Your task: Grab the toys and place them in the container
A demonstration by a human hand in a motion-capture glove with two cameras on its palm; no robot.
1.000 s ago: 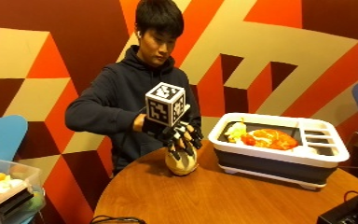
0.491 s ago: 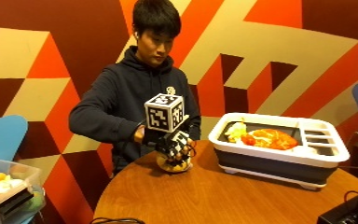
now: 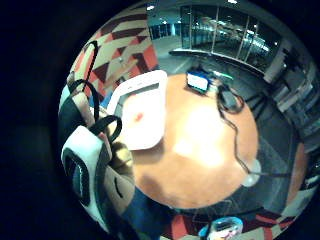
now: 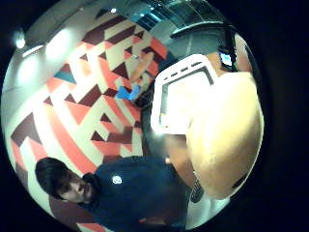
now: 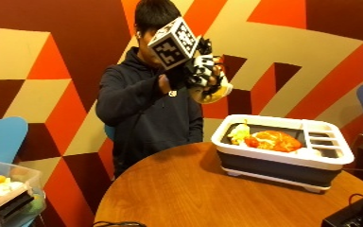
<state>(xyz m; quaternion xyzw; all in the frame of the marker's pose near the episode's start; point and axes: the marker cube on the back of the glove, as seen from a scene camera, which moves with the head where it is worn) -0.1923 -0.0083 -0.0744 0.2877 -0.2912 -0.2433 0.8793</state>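
white container (image 5: 282, 163) holds orange, red, yellow-green toys (image 5: 266, 139).

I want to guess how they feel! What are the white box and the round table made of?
The container looks like plastic: smooth white rim with moulded slots and a dark grey body. The table looks like wood or a wood-look top, brown with a slight sheen; I can't tell which. The tan toy held in the right hand looks smooth, probably plastic or rubber.
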